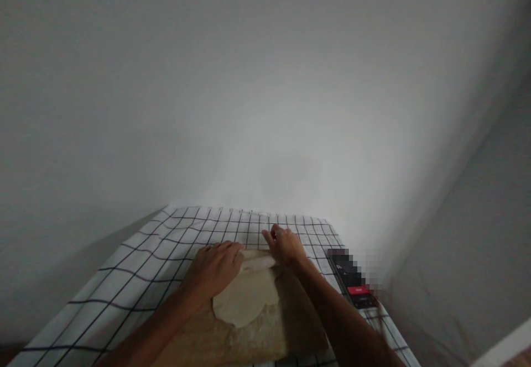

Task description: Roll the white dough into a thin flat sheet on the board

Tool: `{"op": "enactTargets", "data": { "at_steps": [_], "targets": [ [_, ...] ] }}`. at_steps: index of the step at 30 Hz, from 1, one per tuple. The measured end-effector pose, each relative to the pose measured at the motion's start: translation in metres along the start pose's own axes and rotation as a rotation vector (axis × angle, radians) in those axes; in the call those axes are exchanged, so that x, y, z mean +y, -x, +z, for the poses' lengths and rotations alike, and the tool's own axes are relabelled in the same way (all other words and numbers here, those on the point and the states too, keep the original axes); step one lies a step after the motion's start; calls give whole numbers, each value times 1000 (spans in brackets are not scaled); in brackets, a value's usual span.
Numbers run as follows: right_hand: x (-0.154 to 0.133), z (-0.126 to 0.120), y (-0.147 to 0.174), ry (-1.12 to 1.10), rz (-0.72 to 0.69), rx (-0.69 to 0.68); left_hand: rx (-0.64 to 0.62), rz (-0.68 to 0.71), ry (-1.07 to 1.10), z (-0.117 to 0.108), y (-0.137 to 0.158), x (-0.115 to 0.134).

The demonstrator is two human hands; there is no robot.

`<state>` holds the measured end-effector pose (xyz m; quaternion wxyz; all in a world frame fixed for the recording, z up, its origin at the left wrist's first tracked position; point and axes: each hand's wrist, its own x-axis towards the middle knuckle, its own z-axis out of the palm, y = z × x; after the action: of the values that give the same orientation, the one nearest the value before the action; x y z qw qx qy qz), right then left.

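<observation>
A thin pale sheet of dough [244, 300] with an uneven near edge lies on a floury wooden board [265, 345]. Across its far part runs a pale roll [259, 263]; whether this is a rolling pin or rolled-up dough, I cannot tell. My left hand [219, 265] rests over the roll's left end, palm down, its fingers stretched forward. At the right end is my right hand [286, 246], its fingers curled and its thumb sticking out to the left. Anything inside those curled fingers is hidden from view.
A white tablecloth with a dark grid [161, 262] covers the table under the board. To the right of my right forearm lies a phone [352, 278] with a partly pixelated screen. A pale wall [265, 107] rises behind the table, and another wall stands to the right.
</observation>
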<state>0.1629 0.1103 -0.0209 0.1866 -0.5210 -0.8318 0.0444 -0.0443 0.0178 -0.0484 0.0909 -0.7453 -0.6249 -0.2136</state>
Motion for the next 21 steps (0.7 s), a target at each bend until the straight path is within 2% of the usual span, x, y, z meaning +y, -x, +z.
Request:
{"op": "enactTargets", "data": {
  "at_steps": [4,8,12,15,21],
  "targets": [
    [-1,0,3,40,1,26,20,-3,4,1,0,0],
    [-5,-4,9,119,-112,75,22,2,-10,2,0,0],
    [-6,-8,15,210,-179,-16,93,18,-58,2,5,1],
    [-5,-7,18,206,-174,-60,147,42,-82,3,11,3],
    [-4,-6,37,158,-143,-43,207,83,-128,5,23,8]
  ]
}}
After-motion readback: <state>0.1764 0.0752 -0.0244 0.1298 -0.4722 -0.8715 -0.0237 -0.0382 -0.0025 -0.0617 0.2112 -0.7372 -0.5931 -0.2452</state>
